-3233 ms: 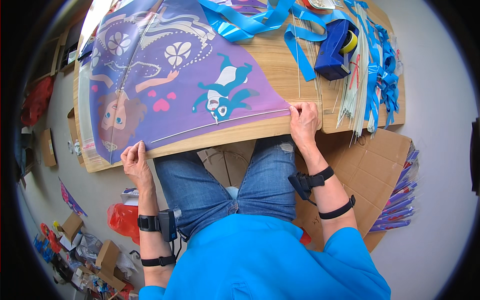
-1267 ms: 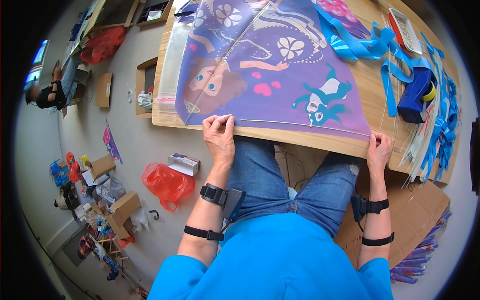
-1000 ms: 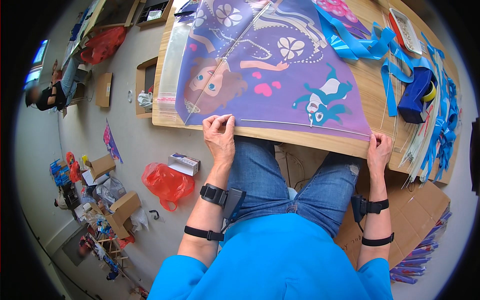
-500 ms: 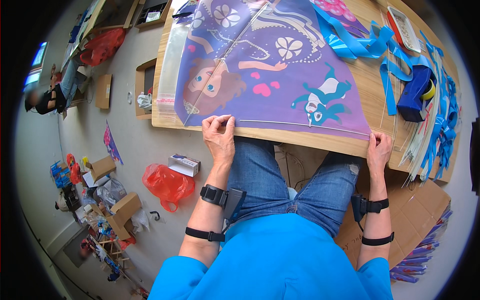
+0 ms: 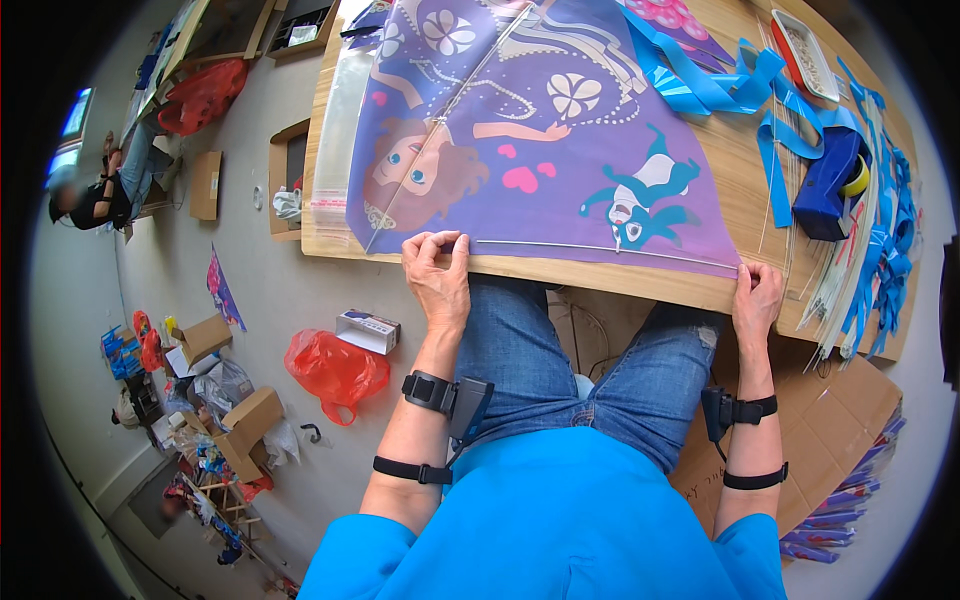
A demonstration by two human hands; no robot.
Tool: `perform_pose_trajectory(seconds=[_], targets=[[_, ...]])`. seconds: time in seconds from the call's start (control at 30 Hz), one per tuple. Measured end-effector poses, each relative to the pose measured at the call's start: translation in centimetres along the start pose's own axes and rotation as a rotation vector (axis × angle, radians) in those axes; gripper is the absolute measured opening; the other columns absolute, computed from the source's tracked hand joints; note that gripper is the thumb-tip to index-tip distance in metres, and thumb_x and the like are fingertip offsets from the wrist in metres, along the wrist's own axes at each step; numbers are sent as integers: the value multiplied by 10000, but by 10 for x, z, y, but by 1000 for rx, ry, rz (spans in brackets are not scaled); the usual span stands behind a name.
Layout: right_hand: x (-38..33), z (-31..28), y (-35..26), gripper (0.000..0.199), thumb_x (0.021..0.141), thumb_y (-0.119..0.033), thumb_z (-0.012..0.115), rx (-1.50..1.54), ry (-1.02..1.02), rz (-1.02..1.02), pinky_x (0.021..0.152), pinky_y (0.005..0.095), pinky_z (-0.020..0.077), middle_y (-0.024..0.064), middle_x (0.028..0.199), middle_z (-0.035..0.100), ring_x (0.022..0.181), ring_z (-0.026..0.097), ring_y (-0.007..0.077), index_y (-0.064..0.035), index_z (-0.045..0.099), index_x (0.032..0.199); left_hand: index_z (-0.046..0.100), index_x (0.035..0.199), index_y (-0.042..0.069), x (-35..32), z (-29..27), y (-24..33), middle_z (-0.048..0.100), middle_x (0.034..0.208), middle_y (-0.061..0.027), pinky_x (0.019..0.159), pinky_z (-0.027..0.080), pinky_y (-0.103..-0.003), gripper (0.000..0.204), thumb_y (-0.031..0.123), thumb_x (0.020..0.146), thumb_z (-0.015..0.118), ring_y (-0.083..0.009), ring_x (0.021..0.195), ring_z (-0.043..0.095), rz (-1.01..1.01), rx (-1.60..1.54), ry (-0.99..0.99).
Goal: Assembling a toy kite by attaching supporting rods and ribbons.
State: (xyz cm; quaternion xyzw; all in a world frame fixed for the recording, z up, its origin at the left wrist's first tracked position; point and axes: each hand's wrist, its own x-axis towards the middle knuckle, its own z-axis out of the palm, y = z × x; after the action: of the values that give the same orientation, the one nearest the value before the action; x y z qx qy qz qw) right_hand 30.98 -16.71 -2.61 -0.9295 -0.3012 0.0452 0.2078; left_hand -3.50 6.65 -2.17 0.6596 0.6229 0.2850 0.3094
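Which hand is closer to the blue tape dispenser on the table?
Right. The right hand is at a corner of the purple sheet, left of the dispenser; the left hand is much farther left, at the sheet's edge.

I'm seeing a bare strip of wooden table (image 5: 640, 280) giving passage between left hand (image 5: 436, 275) and right hand (image 5: 756, 298); past the right, a tape dispenser (image 5: 828, 195), blue ribbon (image 5: 695, 88) and pale rods (image 5: 836, 295) are crowding the way.

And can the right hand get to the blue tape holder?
Probably yes: the blue tape holder is just beyond the right hand, and nothing tall seems to block the way. That hand would first need to let go of the corner of the purple sheet.
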Motion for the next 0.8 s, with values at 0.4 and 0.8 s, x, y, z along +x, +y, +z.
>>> perform_pose_trajectory(seconds=[0.4, 0.8], targets=[[0, 0, 1, 125, 854, -141, 656, 10, -4, 3, 754, 384, 454, 118, 902, 544, 836, 571, 274, -33, 594, 853, 694, 883, 68, 0, 1, -3, 508, 957, -37, 772, 438, -289, 145, 188, 814, 738, -154, 835, 486, 74, 61, 28], [0, -1, -2, 118, 850, -133, 659, 19, -8, 26, 754, 377, 455, 113, 901, 545, 835, 573, 270, -33, 596, 845, 689, 876, 69, -1, 0, 1, 513, 966, -43, 768, 443, -299, 153, 199, 814, 739, -161, 834, 491, 50, 57, 17]])
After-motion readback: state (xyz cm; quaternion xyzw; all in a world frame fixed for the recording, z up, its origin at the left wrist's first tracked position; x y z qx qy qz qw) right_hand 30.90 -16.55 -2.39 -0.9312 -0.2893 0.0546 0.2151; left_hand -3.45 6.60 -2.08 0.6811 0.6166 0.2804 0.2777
